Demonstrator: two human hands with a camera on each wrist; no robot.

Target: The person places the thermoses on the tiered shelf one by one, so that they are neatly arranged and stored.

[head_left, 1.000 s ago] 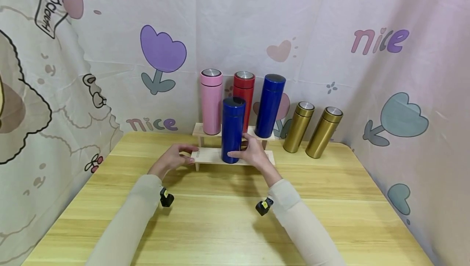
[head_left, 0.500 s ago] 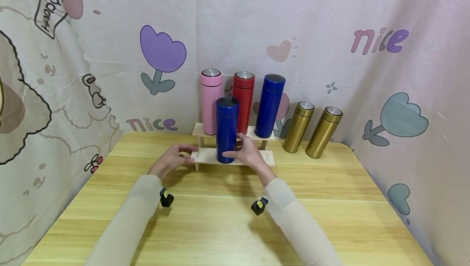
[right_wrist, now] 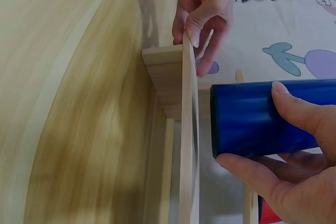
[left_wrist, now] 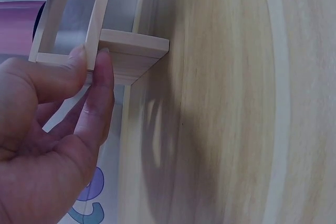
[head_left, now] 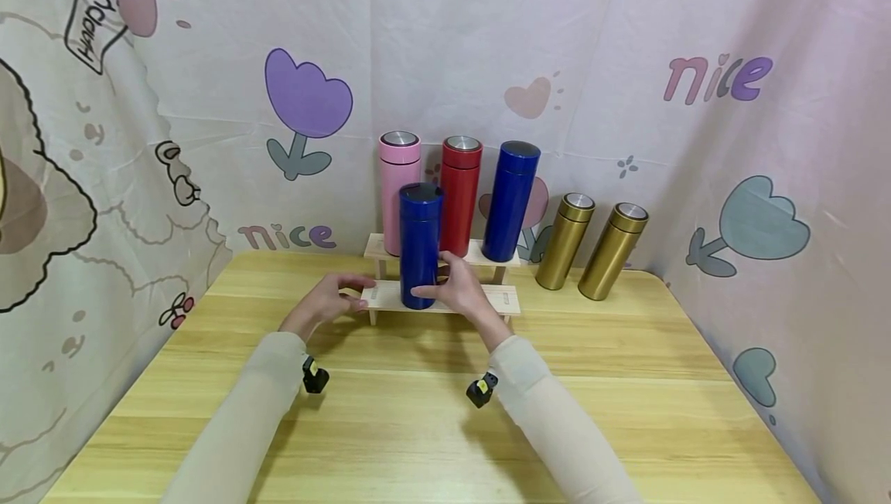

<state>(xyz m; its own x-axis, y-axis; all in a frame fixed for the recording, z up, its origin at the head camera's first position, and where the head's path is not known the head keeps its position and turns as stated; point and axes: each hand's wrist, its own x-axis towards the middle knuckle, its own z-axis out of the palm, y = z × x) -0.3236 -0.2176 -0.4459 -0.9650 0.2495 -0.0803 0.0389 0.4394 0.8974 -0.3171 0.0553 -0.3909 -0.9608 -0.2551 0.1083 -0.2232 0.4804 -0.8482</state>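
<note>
A two-tier wooden stand [head_left: 493, 299] stands toward the back of the table. My left hand [head_left: 326, 303] pinches the left end of its lower board between thumb and fingers, which the left wrist view shows up close [left_wrist: 63, 114]. My right hand [head_left: 465, 292] grips a blue thermos bottle [head_left: 419, 245] low on its body, from the right. That bottle is upright over the left part of the lower step, its base close to the board in the right wrist view. On the upper step are a pink thermos [head_left: 391, 202], a red thermos [head_left: 460, 199] and another blue thermos [head_left: 511, 202].
Two shorter gold thermos bottles [head_left: 565, 245] [head_left: 612, 253] stand on the wooden table [head_left: 390, 427] to the right of the stand. A patterned cloth [head_left: 445, 71] hangs close behind the table and along its sides.
My right hand has moved left along the lower step with the blue thermos, which now overlaps the pink one and uncovers the red one. My left hand stays at the board's end.
</note>
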